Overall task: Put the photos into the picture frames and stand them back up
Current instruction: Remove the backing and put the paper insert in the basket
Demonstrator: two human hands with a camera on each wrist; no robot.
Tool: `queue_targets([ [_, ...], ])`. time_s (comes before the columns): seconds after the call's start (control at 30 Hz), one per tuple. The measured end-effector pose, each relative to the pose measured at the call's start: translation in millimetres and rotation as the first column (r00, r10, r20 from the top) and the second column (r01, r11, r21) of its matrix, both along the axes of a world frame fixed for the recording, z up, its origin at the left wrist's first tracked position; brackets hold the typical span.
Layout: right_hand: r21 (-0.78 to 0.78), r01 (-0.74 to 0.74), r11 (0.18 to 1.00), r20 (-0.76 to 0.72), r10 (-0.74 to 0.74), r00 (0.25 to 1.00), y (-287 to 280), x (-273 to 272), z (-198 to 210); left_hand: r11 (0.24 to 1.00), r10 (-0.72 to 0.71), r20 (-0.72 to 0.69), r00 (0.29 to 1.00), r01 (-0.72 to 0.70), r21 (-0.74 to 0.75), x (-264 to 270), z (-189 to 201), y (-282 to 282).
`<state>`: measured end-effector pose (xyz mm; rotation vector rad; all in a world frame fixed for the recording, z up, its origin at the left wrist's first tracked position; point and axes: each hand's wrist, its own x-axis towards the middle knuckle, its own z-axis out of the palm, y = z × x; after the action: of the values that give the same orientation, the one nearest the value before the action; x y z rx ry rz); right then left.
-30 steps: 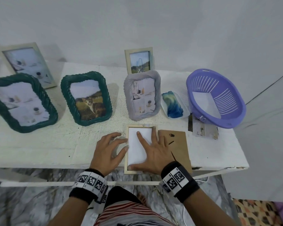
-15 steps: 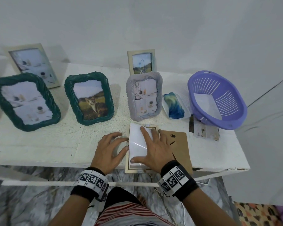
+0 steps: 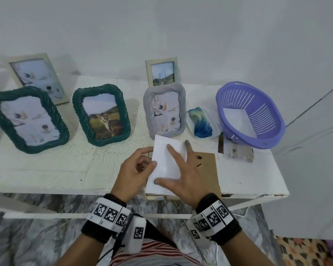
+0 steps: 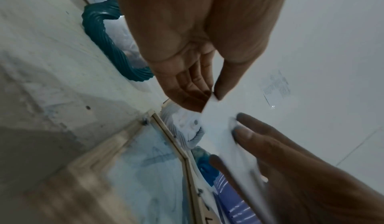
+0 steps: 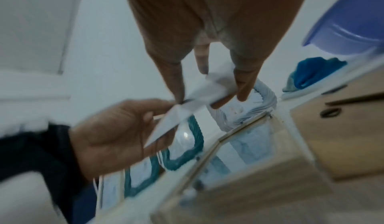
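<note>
The photo (image 3: 166,166) shows only its plain white back; it is a thin rectangular sheet, raised off the wooden frame (image 3: 154,196) that lies flat at the front edge of the surface (image 3: 56,166), and tilted so its far end lifts toward the grey frame (image 3: 164,110). The left hand (image 3: 135,170) pinches the sheet's left edge between thumb and curled fingers (image 4: 187,86); the right hand (image 3: 183,175) lies over the sheet with fingers spread, forefinger and thumb on top, and in the right wrist view other fingers (image 5: 242,86) reach under it, so the paper bends a little between them. The wooden frame lies face down with its glass showing, one end overhanging the front edge; just to its right lies the brown backing board (image 3: 208,169). Behind, two green frames (image 3: 101,114) and the grey frame stand upright with pictures in them; two pale frames (image 3: 162,72) stand near the back edge. Toward the right edge of the surface sit a small dish (image 3: 200,121) with a blue swirl and a purple basket (image 3: 250,116) holding a white sheet; loose prints (image 3: 235,152) lie under the basket's front rim.
</note>
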<state>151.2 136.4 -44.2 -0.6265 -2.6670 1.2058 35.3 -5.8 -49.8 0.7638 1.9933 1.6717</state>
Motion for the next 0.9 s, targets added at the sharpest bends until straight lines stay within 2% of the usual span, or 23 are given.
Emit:
queue_targets([
  [0.1, -0.118, 0.087, 0.989, -0.144, -0.104, 0.984, 7.7, 11.1, 6.7, 0.994, 0.098, 0.103, 0.99, -0.103, 0.042, 0.4, 1.6, 6.9],
  [0.2, -0.441, 0.081, 0.894, -0.296, -0.23, 0.927, 11.6, 17.8, 9.6, 0.988, 0.155, 0.119, 0.981, -0.157, 0.008, 3.5, 2.0, 14.8],
  [0.27, -0.512, 0.083, 0.855, -0.326, -0.282, 0.902, 12.5, 21.3, 9.6, 0.989, 0.142, 0.076, 0.987, -0.137, -0.062, 6.8, 1.7, 21.5],
  [0.37, -0.539, 0.082, 0.838, -0.344, -0.308, 0.887, 12.5, 25.4, 16.9, 0.991, 0.016, -0.081, 0.997, -0.026, -0.129, 16.1, 7.2, 31.4],
  [0.4, -0.536, 0.075, 0.841, -0.35, -0.302, 0.887, 12.0, 26.6, 19.2, 0.994, -0.013, -0.056, 0.998, 0.006, -0.113, 18.9, 10.5, 34.1],
  [0.47, -0.53, 0.07, 0.845, -0.345, -0.291, 0.892, 10.4, 27.8, 23.5, 0.997, -0.077, 0.173, 0.982, 0.081, -0.016, 23.5, 21.8, 38.8],
  [0.53, -0.509, 0.069, 0.858, -0.33, -0.269, 0.905, 9.3, 27.9, 25.8, 0.982, -0.188, 0.374, 0.908, 0.178, 0.06, 22.8, 22.0, 42.1],
  [0.57, -0.481, 0.086, 0.872, -0.312, -0.263, 0.913, 10.0, 27.3, 26.2, 0.978, -0.209, 0.414, 0.886, 0.202, 0.061, 20.6, 18.9, 42.8],
  [0.63, -0.438, 0.129, 0.889, -0.286, -0.274, 0.918, 11.4, 25.4, 27.9, 0.985, -0.163, 0.469, 0.868, 0.17, 0.028, 15.7, 13.6, 43.5],
  [0.7, -0.408, 0.158, 0.899, -0.275, -0.286, 0.918, 15.1, 24.9, 29.9, 0.994, -0.101, 0.448, 0.888, 0.112, 0.002, 11.4, 12.3, 47.2],
  [0.77, -0.304, 0.189, 0.934, -0.258, -0.272, 0.927, 26.8, 28.2, 33.1, 0.996, -0.076, 0.398, 0.914, 0.085, -0.006, 8.4, 12.4, 52.9],
  [0.83, -0.14, 0.234, 0.962, -0.239, -0.262, 0.935, 48.1, 34.9, 33.0, 0.993, -0.101, 0.373, 0.922, 0.117, -0.02, 6.3, 18.1, 58.3],
  [0.9, 0.13, 0.305, 0.943, -0.234, -0.27, 0.934, 75.2, 42.0, 31.7, 0.988, -0.123, 0.347, 0.93, 0.149, -0.048, 4.1, 19.8, 63.6],
])
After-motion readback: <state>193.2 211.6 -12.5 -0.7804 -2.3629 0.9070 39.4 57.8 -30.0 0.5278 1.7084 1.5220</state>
